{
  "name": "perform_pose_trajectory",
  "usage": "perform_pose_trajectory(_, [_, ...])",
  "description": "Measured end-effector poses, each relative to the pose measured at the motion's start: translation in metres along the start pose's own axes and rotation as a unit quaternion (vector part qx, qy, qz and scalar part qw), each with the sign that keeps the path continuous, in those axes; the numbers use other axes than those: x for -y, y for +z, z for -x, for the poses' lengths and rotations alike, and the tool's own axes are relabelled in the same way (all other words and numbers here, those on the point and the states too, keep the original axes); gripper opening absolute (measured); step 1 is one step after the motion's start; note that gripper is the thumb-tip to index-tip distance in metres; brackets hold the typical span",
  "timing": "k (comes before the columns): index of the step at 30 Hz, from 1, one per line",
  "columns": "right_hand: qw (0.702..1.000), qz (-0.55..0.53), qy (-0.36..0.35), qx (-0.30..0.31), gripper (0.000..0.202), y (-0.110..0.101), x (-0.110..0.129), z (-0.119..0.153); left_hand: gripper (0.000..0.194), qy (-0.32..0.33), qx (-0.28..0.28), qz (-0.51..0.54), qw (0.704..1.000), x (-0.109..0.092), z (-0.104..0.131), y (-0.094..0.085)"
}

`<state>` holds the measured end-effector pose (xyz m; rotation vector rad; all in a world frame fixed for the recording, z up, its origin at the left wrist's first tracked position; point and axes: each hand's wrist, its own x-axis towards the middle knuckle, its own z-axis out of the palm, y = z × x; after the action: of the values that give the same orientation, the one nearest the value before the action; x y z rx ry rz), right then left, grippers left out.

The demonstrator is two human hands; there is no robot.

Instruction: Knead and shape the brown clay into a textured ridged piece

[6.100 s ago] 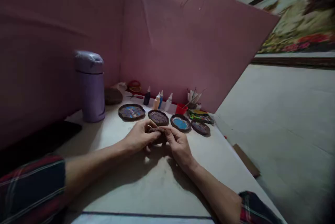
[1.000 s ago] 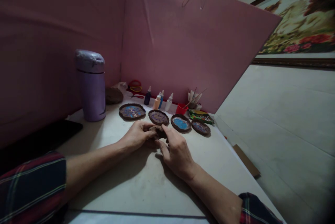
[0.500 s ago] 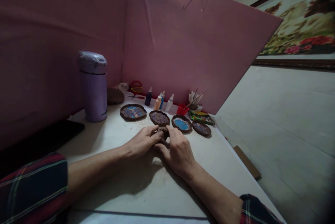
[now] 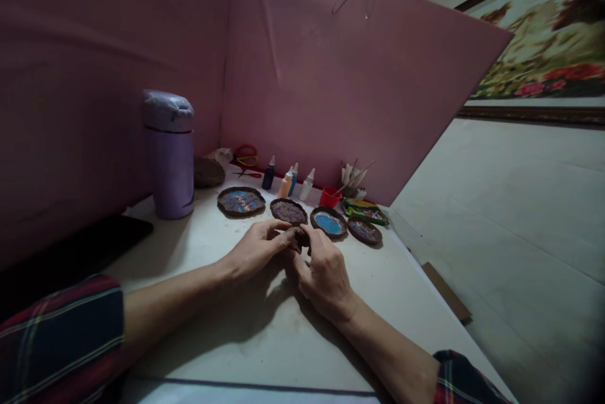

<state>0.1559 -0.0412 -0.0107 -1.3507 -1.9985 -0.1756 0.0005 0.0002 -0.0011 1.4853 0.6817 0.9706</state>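
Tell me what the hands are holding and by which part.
A brown lump, held by its sides between the left hand and right hand.

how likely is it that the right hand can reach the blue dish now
Probably yes: the blue dish lies just beyond the right hand with nothing between, though that hand holds the brown lump.

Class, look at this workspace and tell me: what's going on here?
A person's left hand and right hand hold a small dark brown clay-like lump between their fingers, above a white table. Just beyond them, four shallow brown dishes with coloured insides sit in a row. Behind those stand nozzle-tipped bottles and a red cup.
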Motion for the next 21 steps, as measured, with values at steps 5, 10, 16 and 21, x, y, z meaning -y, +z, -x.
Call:
perform_pose_trajectory(5, [0.999, -0.045, -0.008, -0.014, 0.034, 0.0003, 0.0016, 0.0003, 0.041, 0.01, -0.011, -0.02, 1.0, -0.002, 0.0003, 0.0002])
perform_pose_trajectory(10, [0.996, -0.084, -0.01, -0.015, 0.029, -0.0019, 0.0037, 0.0009, 0.043, -0.057, 0.014, 0.126, 0.99, 0.0005, -0.0005, -0.0003])
perform_pose_trajectory(16, [0.995, -0.094, -0.029, -0.007, 0.03, -0.0029, 0.0029, 0.0007, 0.039, -0.075, 0.036, 0.174, 0.981, 0.0007, -0.0002, -0.0023])
perform_pose_trajectory(21, [0.994, -0.105, -0.039, -0.006, 0.028, -0.0021, 0.0031, 0.0002, 0.037, -0.073, 0.045, 0.129, 0.988, -0.002, 0.0001, -0.0033])
